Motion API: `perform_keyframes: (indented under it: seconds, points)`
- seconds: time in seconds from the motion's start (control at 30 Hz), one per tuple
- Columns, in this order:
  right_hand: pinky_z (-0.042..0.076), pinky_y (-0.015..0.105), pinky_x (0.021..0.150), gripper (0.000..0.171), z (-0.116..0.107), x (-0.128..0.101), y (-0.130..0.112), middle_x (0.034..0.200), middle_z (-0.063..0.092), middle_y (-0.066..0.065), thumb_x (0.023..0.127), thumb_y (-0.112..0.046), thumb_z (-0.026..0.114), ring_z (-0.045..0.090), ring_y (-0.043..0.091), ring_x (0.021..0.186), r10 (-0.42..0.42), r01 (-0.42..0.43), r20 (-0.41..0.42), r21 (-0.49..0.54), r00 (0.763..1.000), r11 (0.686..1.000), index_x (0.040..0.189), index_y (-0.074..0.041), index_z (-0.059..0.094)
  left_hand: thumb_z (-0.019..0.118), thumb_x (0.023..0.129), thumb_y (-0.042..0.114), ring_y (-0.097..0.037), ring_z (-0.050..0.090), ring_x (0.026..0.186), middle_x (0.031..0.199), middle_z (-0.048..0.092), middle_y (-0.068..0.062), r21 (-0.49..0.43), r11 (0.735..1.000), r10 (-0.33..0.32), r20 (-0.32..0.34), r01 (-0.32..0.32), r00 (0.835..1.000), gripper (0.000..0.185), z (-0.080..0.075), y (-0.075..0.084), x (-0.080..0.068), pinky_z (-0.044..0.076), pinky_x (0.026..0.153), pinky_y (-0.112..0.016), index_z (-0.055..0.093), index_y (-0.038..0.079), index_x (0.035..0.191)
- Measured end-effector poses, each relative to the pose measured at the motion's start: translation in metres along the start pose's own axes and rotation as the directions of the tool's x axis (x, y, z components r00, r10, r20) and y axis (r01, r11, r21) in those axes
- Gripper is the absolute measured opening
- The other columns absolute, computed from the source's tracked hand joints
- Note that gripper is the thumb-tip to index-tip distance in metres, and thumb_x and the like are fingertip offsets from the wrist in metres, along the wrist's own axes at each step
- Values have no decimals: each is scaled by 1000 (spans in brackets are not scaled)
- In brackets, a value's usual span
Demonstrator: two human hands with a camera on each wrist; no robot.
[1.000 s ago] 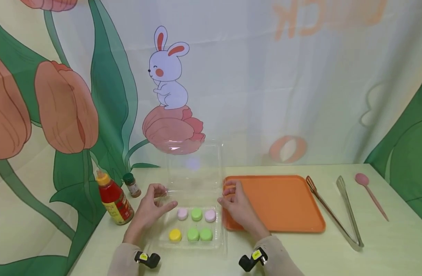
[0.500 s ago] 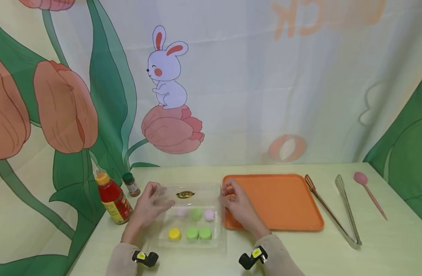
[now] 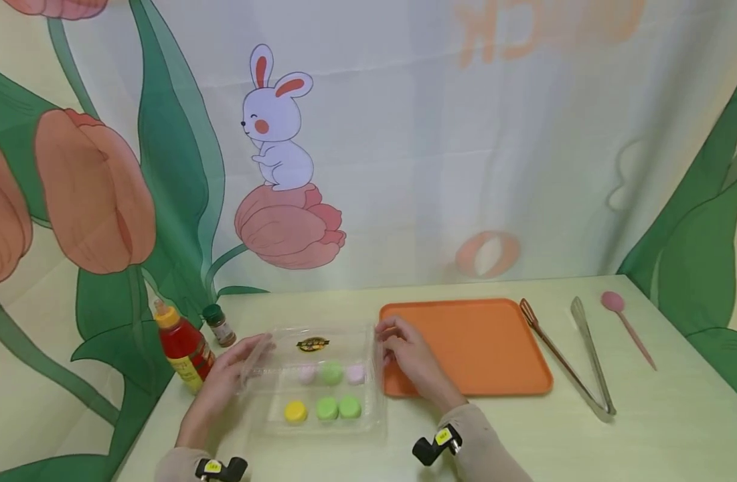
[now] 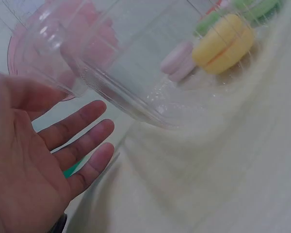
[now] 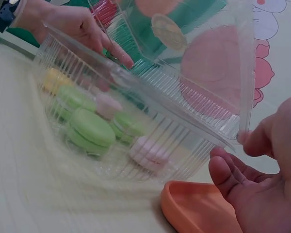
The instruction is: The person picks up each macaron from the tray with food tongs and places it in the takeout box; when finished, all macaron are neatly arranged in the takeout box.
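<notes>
Head view high, facing table and backdrop, wrist views close, low, opposite sides of clear box (image 3: 316,381)

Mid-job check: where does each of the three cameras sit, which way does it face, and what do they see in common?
Head: worn on the head, faces forward and down at the table; shows both hands and sleeves, the clear box and the tray.
Left wrist: on the left wrist, looks past the left hand at the box's left side.
Right wrist: on the right wrist, looks left across the box; shows the right hand at the lid, the left hand beyond.
Shared: all three see the box and its macarons.
</notes>
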State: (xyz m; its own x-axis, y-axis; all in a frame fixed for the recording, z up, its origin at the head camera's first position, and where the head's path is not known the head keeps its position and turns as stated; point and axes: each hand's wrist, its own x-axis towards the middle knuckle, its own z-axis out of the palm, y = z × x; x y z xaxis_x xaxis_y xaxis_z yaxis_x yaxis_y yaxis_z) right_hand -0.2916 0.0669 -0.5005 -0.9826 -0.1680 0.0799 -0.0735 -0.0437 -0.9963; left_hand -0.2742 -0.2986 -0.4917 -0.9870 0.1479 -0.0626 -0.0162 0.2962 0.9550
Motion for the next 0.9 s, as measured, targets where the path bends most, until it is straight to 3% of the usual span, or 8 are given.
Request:
perform_keyframes:
  seconds: [0.07,0.13,0.23,0.37,0.47,0.53,0.73,0.9]
  points:
    - [54,31,67,26,0,1,-1,103,63,13,96,3,48,59,21,74,10,-10,2,18,1000,1000,117,-3,63,33,113,33,-29,40,149,153,55,-4,-57,998,3,9,-2,1000,44,0,-1,-1,27,122,-59,51,28,154]
    - [55,31,68,23,-1,1,-1,100,63,12,99,-1,50,60,21,75,20,-20,8,10,1000,1000,118,-3,62,33,113,35,-30,38,150,153,55,-6,-58,998,3,6,-3,1000,45,0,-3,-2,22,123,-63,50,28,154]
    - [57,32,70,19,0,-1,-2,102,65,12,103,-9,55,63,22,78,26,-25,12,-68,1000,997,121,-7,62,42,112,31,-31,44,145,149,58,-8,3,1000,7,-14,-7,1000,42,0,-4,-1,30,121,-61,51,29,152]
    - [59,35,71,21,2,-9,-3,115,66,11,106,-15,57,65,24,85,28,-25,12,-206,1000,978,127,-17,60,50,107,12,-27,58,119,135,63,-13,77,997,11,-39,-8,999,46,1,-6,-4,52,95,-38,54,27,150]
    - [60,35,72,27,1,-18,-5,122,63,12,107,-19,57,66,24,88,19,-14,17,-258,1000,966,134,-21,58,51,106,10,-23,58,94,120,60,-17,87,996,22,-49,-17,999,43,4,-6,-6,51,73,-27,56,23,147]
    - [61,36,72,33,-1,-23,-7,128,59,14,106,-18,59,67,23,88,-5,10,16,-279,1000,960,139,-22,55,53,107,10,-22,55,83,112,57,-19,101,994,44,-58,-38,997,41,6,-5,-7,50,66,-26,56,20,146]
    - [59,35,69,53,-7,-51,-21,139,52,15,100,-17,69,66,21,86,-70,74,24,-348,997,935,146,-32,47,52,108,13,-24,54,84,103,55,-15,159,986,69,-99,-53,993,40,11,-5,-8,49,69,-27,57,24,146]
    - [59,30,67,60,-7,-81,-23,136,49,14,97,-19,74,67,19,79,-48,103,173,-325,984,940,150,-26,46,52,109,17,-26,54,88,102,55,-15,190,982,48,-126,-24,991,39,10,-8,-11,49,72,-29,55,29,146]
